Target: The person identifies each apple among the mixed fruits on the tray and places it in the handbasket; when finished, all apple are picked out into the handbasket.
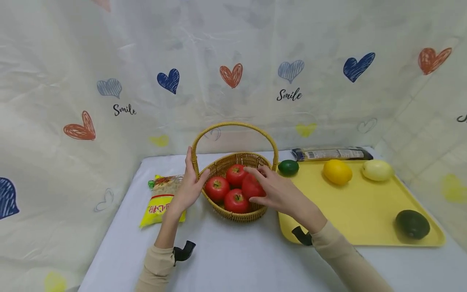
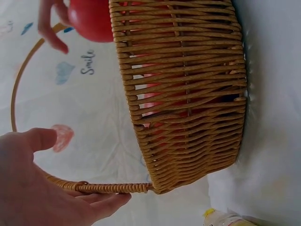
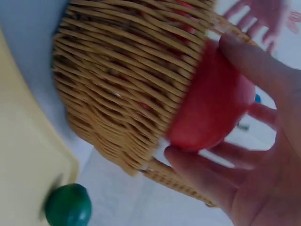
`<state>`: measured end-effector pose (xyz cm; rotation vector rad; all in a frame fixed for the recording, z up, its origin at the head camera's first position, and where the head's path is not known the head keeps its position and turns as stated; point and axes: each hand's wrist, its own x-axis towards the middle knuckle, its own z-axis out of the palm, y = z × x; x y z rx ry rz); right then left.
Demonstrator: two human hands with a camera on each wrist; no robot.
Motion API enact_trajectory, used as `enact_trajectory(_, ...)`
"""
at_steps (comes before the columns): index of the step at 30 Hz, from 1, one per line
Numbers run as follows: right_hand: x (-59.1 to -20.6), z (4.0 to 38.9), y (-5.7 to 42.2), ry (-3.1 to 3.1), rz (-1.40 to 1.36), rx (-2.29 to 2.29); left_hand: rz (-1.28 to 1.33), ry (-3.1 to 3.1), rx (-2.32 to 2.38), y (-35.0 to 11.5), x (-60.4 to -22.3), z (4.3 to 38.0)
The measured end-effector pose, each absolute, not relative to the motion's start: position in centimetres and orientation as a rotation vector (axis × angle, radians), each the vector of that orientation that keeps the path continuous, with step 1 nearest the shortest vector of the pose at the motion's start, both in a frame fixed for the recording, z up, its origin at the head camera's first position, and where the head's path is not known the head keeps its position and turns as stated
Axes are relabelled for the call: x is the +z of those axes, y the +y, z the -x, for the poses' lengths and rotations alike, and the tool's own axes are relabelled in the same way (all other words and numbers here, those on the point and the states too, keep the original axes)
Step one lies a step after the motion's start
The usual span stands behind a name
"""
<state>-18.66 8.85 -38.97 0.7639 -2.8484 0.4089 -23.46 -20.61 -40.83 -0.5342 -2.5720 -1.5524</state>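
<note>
A wicker basket (image 1: 242, 217) with a tall arched handle (image 1: 235, 123) stands on the white table. Three red apples (image 1: 237, 201) lie inside it. At its right side my right hand (image 1: 282, 194) holds another red apple (image 3: 211, 101), thumb on one side and fingers curled round the other, right at the rim. My left hand (image 1: 187, 190) touches the left foot of the handle. In the left wrist view its fingers (image 2: 106, 206) lie nearly straight along the handle, while the thumb stands apart.
On the right sits a yellow tray (image 1: 310, 194) bearing a green lime (image 1: 288, 167), a yellow lemon (image 1: 337, 172), a pale yellow-green fruit (image 1: 377, 170) and a dark green avocado (image 1: 412, 224). Behind it lies a dark long package (image 1: 332, 153). A yellow food bag (image 1: 160, 202) lies left of the basket.
</note>
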Motion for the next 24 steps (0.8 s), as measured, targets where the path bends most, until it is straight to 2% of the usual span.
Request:
enact_trajectory(6, -40.5, 19.0, 9.1, -2.909, -0.628, 0.308, 0.529, -2.595, -1.539, -19.7, -40.6, 23.0)
enact_trajectory(15, -41.7, 19.7, 8.6, -2.732, -0.683, 0.010, 0.547, -2.587, -1.538, -19.8, -40.4, 23.4)
enact_trajectory(24, -42.7, 18.7, 8.2, -2.848, -0.816, 0.105, 0.511, -2.596, -1.549, -20.2, -41.0, 23.2)
